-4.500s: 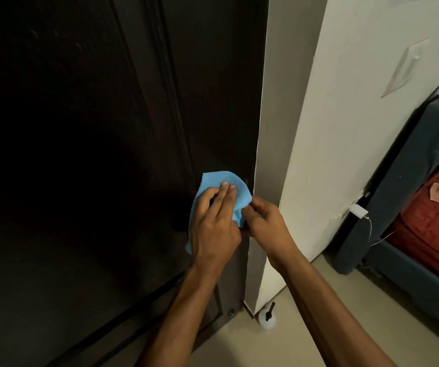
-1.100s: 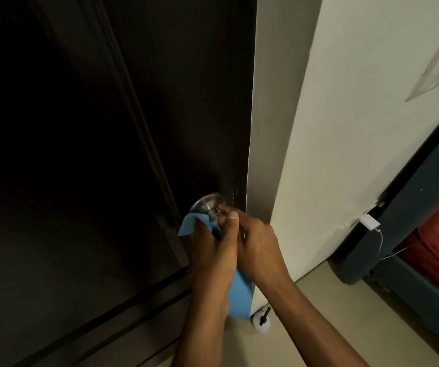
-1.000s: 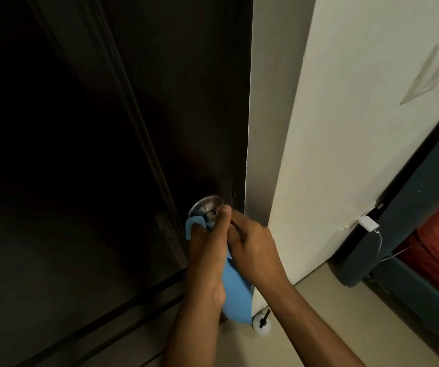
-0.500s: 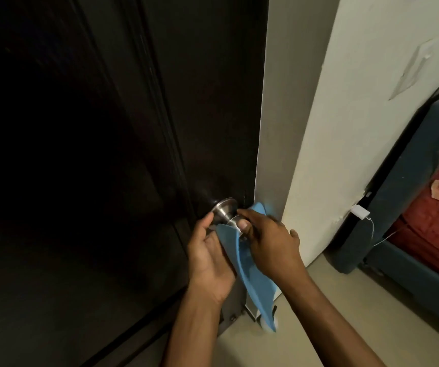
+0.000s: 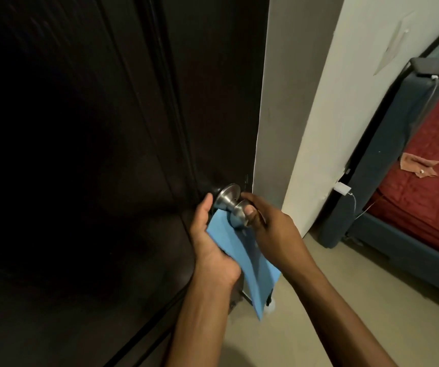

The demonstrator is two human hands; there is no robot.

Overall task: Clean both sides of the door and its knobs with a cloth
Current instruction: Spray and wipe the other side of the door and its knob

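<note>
The dark brown door [image 5: 107, 154] fills the left side, shut against the white wall edge. Its silver round knob [image 5: 235, 211] sticks out near the door's right edge. My right hand [image 5: 271, 229] grips the knob from the right, thumb on its face. My left hand [image 5: 210, 242] is just left of and below the knob and holds the blue cloth [image 5: 242, 260] in its palm. The cloth hangs down under the knob between my two wrists. The door's other side is hidden.
A white wall corner [image 5: 319, 115] stands right of the door. Beyond it is a bed with a dark blue frame [image 5: 372, 186] and a red cover [image 5: 425, 168]. A white charger [image 5: 342, 188] is plugged in low on the wall. A white doorstop [image 5: 270, 308] sits on the beige floor.
Earlier my left hand wiped the knob with the cloth over it. Now the knob is bare, the cloth hangs below it from my left hand, and my right hand has closed round the knob.
</note>
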